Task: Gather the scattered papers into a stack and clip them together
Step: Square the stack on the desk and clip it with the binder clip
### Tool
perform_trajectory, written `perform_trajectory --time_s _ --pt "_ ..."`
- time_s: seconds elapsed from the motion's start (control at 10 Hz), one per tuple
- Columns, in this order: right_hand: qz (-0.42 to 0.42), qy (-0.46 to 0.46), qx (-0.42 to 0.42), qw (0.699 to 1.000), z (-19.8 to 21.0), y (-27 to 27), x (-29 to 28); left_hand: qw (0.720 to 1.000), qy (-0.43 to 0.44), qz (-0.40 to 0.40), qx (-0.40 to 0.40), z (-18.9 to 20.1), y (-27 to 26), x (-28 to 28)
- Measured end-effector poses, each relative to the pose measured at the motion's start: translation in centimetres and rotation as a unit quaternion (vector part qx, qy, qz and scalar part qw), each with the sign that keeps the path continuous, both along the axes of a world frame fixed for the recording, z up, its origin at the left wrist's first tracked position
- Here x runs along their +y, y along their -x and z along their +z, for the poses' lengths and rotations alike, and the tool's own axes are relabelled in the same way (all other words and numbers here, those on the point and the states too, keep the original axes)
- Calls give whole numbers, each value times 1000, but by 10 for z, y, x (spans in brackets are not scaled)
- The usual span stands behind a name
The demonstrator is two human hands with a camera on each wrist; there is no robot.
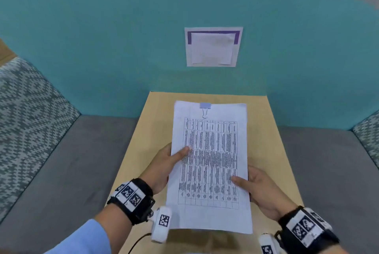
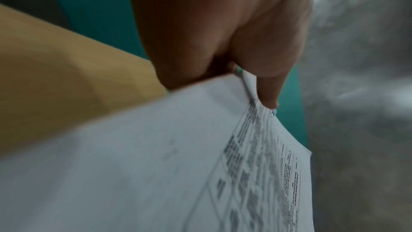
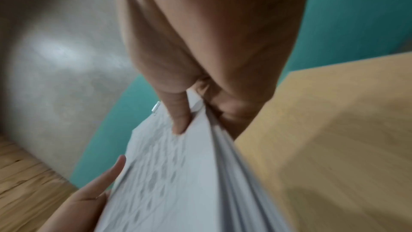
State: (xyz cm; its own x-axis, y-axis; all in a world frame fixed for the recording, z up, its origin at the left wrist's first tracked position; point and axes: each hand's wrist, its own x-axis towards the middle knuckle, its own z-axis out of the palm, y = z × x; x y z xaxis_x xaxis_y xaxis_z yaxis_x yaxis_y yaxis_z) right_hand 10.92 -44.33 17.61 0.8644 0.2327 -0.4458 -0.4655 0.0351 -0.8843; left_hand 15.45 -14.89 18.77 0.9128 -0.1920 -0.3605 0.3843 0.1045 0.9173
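A stack of white papers (image 1: 210,163) with a printed table on top is held above the light wooden table (image 1: 266,141). A pale blue binder clip (image 1: 205,108) grips the stack's far edge. My left hand (image 1: 164,163) pinches the left edge, thumb on top and fingers underneath. My right hand (image 1: 258,186) pinches the right edge the same way. In the left wrist view the thumb presses on the stack (image 2: 156,165). The right wrist view shows the layered sheets (image 3: 189,174) with the clip (image 3: 155,108) at the far end.
The narrow table stands against a teal wall (image 1: 102,38) with a taped paper notice (image 1: 213,46). Grey cushioned seats (image 1: 61,171) flank the table, with patterned upholstery (image 1: 24,114) at the left. A black cable (image 1: 139,241) hangs near my left wrist.
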Motion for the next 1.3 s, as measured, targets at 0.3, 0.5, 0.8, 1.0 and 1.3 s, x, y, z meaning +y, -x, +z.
perform_trajectory --time_s 0.3,0.5,0.8,1.0,1.3 --pt "-90 20 100 991 -70 -35 10 984 -85 -40 154 -99 15 3" --pt "-103 107 134 980 -124 -46 17 971 -124 -39 201 -161 -21 3" --pt "-81 228 87 966 -183 -86 33 959 -190 -67 197 -227 -78 13" --pt "-54 281 108 952 -194 -111 35 949 -229 -82 202 -244 -101 15" --pt "119 440 80 886 -195 -80 -10 852 -486 -163 105 -212 -37 48"
